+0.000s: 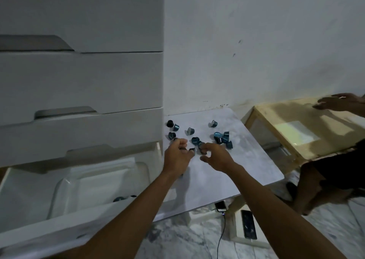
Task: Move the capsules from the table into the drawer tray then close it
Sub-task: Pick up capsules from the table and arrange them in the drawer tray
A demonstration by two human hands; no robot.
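Several dark blue and teal capsules (217,135) lie scattered on the small marble-topped table (227,169). My left hand (176,157) hovers over the table's left side with fingers curled, pinching a capsule (192,150) at its fingertips. My right hand (216,157) is just right of it, fingers curled round a dark capsule (203,151). To the left, the bottom drawer (29,233) stands pulled out. It holds a clear tray (65,185) with a couple of capsules (119,199) near its front edge, partly hidden by my left forearm.
A white drawer unit (79,90) rises at the left with its upper drawers closed. Another person's hand (335,101) rests on a wooden frame (296,128) at the right. Two phones (248,227) and a cable lie on the floor below the table.
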